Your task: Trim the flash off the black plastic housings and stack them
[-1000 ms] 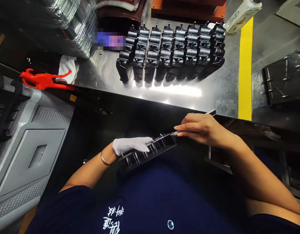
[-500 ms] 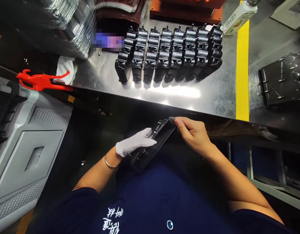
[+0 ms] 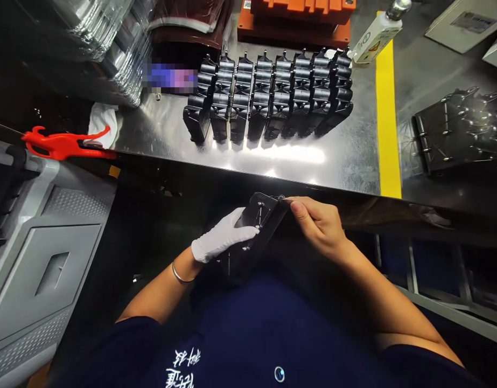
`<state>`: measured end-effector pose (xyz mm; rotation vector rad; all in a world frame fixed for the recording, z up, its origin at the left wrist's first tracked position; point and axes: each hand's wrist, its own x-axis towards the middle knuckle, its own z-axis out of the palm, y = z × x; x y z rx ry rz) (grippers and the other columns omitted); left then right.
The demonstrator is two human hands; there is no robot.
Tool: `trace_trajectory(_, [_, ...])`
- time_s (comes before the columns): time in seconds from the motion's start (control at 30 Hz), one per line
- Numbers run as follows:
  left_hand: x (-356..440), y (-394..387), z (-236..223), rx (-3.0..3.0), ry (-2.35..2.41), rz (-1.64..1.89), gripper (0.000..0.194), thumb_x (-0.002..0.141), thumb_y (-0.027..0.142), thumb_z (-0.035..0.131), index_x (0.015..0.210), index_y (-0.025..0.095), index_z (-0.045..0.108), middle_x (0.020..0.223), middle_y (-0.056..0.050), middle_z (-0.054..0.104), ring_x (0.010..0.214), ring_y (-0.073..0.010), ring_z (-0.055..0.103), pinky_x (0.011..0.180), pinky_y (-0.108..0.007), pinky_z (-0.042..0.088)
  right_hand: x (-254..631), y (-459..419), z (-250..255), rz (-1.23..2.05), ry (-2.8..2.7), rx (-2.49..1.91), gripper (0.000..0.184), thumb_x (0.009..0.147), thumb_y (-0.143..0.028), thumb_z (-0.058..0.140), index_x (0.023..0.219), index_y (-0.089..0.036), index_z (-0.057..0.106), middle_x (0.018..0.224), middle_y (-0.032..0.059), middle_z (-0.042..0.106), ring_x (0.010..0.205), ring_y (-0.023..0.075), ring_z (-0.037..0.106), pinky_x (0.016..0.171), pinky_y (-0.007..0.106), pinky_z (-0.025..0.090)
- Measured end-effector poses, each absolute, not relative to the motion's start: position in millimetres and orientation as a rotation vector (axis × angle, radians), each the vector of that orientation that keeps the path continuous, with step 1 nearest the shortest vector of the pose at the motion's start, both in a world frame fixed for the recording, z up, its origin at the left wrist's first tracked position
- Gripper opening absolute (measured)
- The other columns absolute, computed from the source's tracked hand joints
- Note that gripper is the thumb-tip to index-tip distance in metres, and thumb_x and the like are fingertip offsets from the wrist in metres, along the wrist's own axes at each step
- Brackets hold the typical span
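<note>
In front of my body, beyond the steel table's edge, my left hand (image 3: 223,238), in a white glove, grips a black plastic part (image 3: 254,215). The part is tilted, its face with shiny ribs and pegs turned up. My bare right hand (image 3: 324,223) is closed in a pinch at the part's upper right corner. Whatever lies between thumb and forefinger is too small and dark to make out. Several similar-looking black plastic pieces (image 3: 258,102) stand side by side in a row on the table.
The steel table (image 3: 345,161) carries yellow tape (image 3: 387,118), a white bottle (image 3: 378,37), an orange fixture (image 3: 292,32) and more dark parts (image 3: 454,129) at right. A red air gun (image 3: 66,143) lies at the left edge near a white cloth (image 3: 105,124) and wrapped stacks (image 3: 106,43). A grey case (image 3: 46,253) stands lower left.
The black part has been turned in my left hand, so its ribbed face shows more. My right hand stays pinched at its upper corner. The view has shifted slightly to the right.
</note>
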<state>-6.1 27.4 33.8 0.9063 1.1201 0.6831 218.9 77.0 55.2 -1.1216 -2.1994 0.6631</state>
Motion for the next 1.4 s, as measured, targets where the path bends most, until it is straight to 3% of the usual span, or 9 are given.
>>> trace_trajectory(0.17, [-0.1, 19.8, 22.7, 1.205, 1.468, 0.886, 0.08, 0.06, 0.042, 0.084, 0.128, 0.02, 0.05, 0.122, -0.01, 0.063, 0.113, -0.0283, 0.06, 0.099, -0.044, 0.047, 225.9, 78.7, 58.6, 0.41, -2.325, -1.02, 0.03, 0.093, -0.043, 0.051, 0.087, -0.016, 0.064, 0.073, 0.0056, 0.07, 0.064, 0.0158, 0.066, 0.058, 0.025, 0.047])
trace_trajectory(0.43, [-2.2, 11.2, 15.1, 1.751, 1.578, 0.989, 0.077, 0.063, 0.048, 0.08, 0.128, 0.018, 0.052, 0.112, -0.011, 0.067, 0.099, -0.0266, 0.067, 0.089, -0.039, 0.053, 224.6, 76.2, 58.8, 0.216, -2.448, -0.912, 0.043, 0.093, -0.051, 0.047, 0.073, -0.015, 0.059, 0.062, 0.0045, 0.063, 0.055, 0.0128, 0.057, 0.052, 0.024, 0.038])
trace_trajectory(0.63, [-2.5, 12.3, 13.5, 1.691, 1.487, 1.008, 0.076, 0.062, 0.046, 0.082, 0.128, 0.018, 0.053, 0.112, -0.011, 0.067, 0.101, -0.0264, 0.066, 0.091, -0.038, 0.053, 226.2, 77.6, 64.9, 0.159, -2.494, -0.788, 0.051, 0.093, -0.046, 0.051, 0.05, -0.018, 0.044, 0.045, -0.0033, 0.041, 0.043, 0.0081, 0.036, 0.046, 0.026, 0.023])
trace_trajectory(0.8, [-3.6, 10.8, 9.9, 1.567, 1.429, 0.913, 0.079, 0.061, 0.045, 0.083, 0.129, 0.021, 0.053, 0.117, -0.01, 0.066, 0.105, -0.0274, 0.065, 0.096, -0.04, 0.051, 228.7, 79.1, 65.3, 0.199, -2.509, -0.817, 0.052, 0.091, -0.055, 0.047, 0.056, -0.017, 0.051, 0.051, -0.0015, 0.045, 0.047, 0.0092, 0.038, 0.047, 0.026, 0.024])
trace_trajectory(0.93, [-3.9, 10.5, 9.3, 1.485, 1.423, 0.861, 0.081, 0.057, 0.045, 0.085, 0.128, 0.021, 0.054, 0.119, -0.009, 0.065, 0.107, -0.0288, 0.064, 0.098, -0.043, 0.05, 229.3, 79.0, 66.1, 0.239, -2.532, -0.744, 0.053, 0.092, -0.049, 0.051, 0.05, -0.018, 0.045, 0.047, -0.0032, 0.039, 0.046, 0.0083, 0.033, 0.047, 0.025, 0.022])
trace_trajectory(1.1, [-4.3, 15.1, 16.2, 1.369, 1.346, 0.775, 0.079, 0.054, 0.04, 0.087, 0.125, 0.021, 0.056, 0.12, -0.01, 0.065, 0.111, -0.0305, 0.062, 0.099, -0.044, 0.049, 230.0, 77.4, 64.9, 0.262, -2.525, -0.784, 0.053, 0.09, -0.054, 0.049, 0.052, -0.017, 0.047, 0.049, -0.0026, 0.041, 0.046, 0.0083, 0.035, 0.047, 0.025, 0.022])
trace_trajectory(1.23, [-5.6, 16.6, 19.1, 1.28, 1.342, 0.72, 0.077, 0.052, 0.036, 0.088, 0.121, 0.021, 0.057, 0.118, -0.009, 0.065, 0.107, -0.0289, 0.063, 0.095, -0.043, 0.051, 231.9, 75.5, 61.7, 0.356, -2.49, -0.729, 0.05, 0.089, -0.05, 0.054, 0.051, -0.018, 0.046, 0.047, -0.0034, 0.042, 0.044, 0.008, 0.037, 0.046, 0.025, 0.023])
trace_trajectory(1.4, [-9.5, 13.7, 14.0, 1.227, 1.387, 0.899, 0.062, 0.061, 0.037, 0.083, 0.116, 0.019, 0.059, 0.105, -0.006, 0.068, 0.094, -0.0227, 0.067, 0.086, -0.039, 0.055, 233.8, 74.1, 61.4, 0.561, -2.33, -0.852, 0.035, 0.098, -0.029, 0.041, 0.071, -0.016, 0.059, 0.058, 0.0016, 0.056, 0.052, 0.0102, 0.05, 0.052, 0.023, 0.038])
